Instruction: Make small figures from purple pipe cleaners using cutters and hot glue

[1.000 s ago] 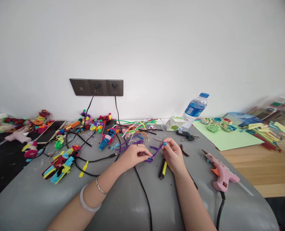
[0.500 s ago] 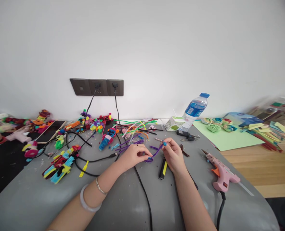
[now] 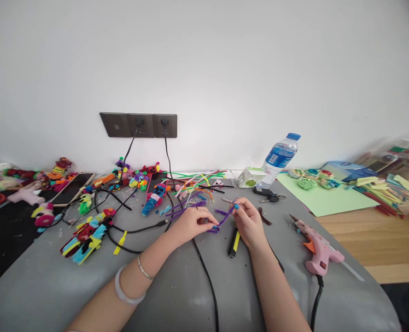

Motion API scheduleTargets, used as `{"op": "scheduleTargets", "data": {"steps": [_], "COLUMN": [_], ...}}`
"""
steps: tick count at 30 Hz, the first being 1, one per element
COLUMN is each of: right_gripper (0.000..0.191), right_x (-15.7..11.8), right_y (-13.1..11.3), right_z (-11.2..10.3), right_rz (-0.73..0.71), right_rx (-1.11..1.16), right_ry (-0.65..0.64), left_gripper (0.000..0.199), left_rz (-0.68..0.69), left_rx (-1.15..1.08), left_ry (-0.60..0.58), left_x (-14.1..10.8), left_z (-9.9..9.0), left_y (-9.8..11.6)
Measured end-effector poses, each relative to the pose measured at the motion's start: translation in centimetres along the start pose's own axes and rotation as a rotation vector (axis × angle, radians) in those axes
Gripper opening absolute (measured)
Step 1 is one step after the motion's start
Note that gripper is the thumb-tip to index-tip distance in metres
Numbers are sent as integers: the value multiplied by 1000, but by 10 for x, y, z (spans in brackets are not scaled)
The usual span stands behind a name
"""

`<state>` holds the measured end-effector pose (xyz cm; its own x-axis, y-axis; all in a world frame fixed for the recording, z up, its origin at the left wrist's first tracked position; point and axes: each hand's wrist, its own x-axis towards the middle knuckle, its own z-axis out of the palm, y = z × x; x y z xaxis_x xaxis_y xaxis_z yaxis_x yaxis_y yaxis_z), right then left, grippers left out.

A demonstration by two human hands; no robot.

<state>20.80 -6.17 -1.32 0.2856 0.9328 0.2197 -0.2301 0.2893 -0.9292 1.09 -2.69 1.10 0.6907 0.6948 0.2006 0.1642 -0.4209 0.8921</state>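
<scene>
A purple pipe cleaner (image 3: 226,216) stretches between my two hands above the grey table. My left hand (image 3: 196,224) pinches its lower end between thumb and fingers. The upper end is pinched in my right hand (image 3: 248,222), where a thin pale metallic tip also pokes out to the left; what it belongs to is hidden. Just below the right hand lies a black and yellow utility knife (image 3: 234,242). Behind the left hand, more purple pipe cleaners (image 3: 177,213) rest in a loose pile with green, white and orange ones.
A pink glue gun (image 3: 320,256) lies at right near green paper (image 3: 324,196). A water bottle (image 3: 279,159), a small drink carton (image 3: 250,177) and keys (image 3: 273,198) stand or lie behind. Fuzzy figures (image 3: 89,235) and black cables (image 3: 206,272) spread over the left and middle.
</scene>
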Motion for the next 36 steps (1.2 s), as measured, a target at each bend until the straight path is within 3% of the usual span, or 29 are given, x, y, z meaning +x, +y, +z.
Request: {"op": "scheduleTargets", "data": {"steps": [19, 26, 36], "right_gripper": [26, 25, 25], "right_x": [1, 2, 1], "right_y": [1, 2, 5], "right_z": [0, -1, 1], "right_rz": [8, 16, -42], "right_rx": [7, 98, -57], "right_ry": [45, 85, 32], "left_gripper": [12, 17, 29], "left_rz": [-30, -32, -138], "left_rx": [65, 6, -356], "left_ry": [19, 224, 385], "left_x": [-1, 3, 8], "left_z": [2, 0, -6], "left_y": [2, 3, -7]}}
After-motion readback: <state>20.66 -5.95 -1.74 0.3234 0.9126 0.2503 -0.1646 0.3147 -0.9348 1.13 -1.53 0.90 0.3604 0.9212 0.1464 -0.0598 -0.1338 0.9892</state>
